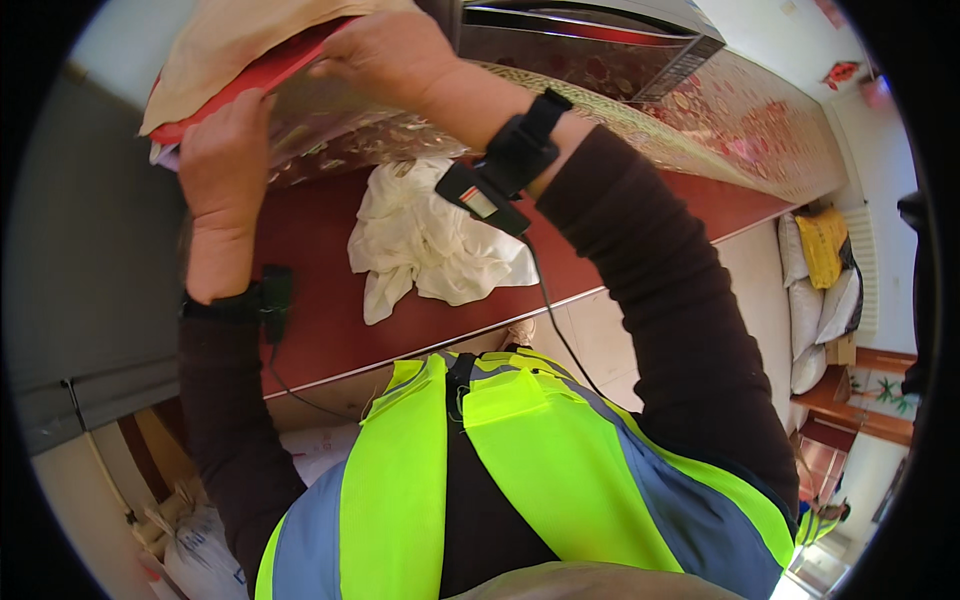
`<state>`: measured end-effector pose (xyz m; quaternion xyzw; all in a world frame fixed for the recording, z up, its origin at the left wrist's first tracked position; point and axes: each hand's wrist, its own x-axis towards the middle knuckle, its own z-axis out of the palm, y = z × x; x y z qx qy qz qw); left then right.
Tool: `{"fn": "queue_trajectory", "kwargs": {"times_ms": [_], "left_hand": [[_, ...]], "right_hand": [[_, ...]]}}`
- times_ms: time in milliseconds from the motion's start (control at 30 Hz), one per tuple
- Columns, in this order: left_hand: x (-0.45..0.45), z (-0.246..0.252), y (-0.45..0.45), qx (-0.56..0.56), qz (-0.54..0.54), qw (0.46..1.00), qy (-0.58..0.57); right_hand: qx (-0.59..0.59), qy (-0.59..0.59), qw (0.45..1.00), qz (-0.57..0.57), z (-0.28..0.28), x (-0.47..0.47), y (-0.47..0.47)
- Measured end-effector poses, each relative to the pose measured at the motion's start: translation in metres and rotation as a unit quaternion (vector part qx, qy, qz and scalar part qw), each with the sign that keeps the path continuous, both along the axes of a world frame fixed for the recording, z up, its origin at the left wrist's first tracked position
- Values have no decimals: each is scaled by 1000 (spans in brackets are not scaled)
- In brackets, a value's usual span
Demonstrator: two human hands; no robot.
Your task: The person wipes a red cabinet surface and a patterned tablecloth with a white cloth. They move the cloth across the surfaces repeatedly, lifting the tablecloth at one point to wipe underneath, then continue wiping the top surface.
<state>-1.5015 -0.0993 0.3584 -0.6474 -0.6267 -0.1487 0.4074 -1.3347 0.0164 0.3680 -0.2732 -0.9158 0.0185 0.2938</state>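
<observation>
My left hand (225, 157) is at the upper left, its fingers closed on the edge of a folded stack of cloth, with red cloth (247, 82) under beige cloth (247, 37). My right hand (390, 60) is up and to the right of it, the thumb and fingers on the far part of the same red edge; its exact grip is partly hidden. Below both hands a crumpled white cloth (435, 240) lies on the dark red surface (315, 225). Each wrist wears a black strapped device with a cable.
A microwave oven (577, 52) stands at the top on a patterned plastic table cover (720, 127). A grey panel (90, 247) borders the left side. Stacked sacks (817, 300) lie at the far right, and a person in a bright vest (817, 525) is at lower right.
</observation>
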Motion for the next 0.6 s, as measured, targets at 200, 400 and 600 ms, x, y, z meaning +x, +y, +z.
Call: {"fn": "queue_trajectory", "kwargs": {"times_ms": [200,400,600], "left_hand": [[-15,13,5,-49,-18,996,-73],[-20,20,10,-82,10,985,-149],[-26,22,9,-95,16,983,-159]], "right_hand": [[241,230,940,70,-9,11,-22],[95,25,976,195,-79,76,-81],[-126,-124,982,67,-176,121,-104]]}}
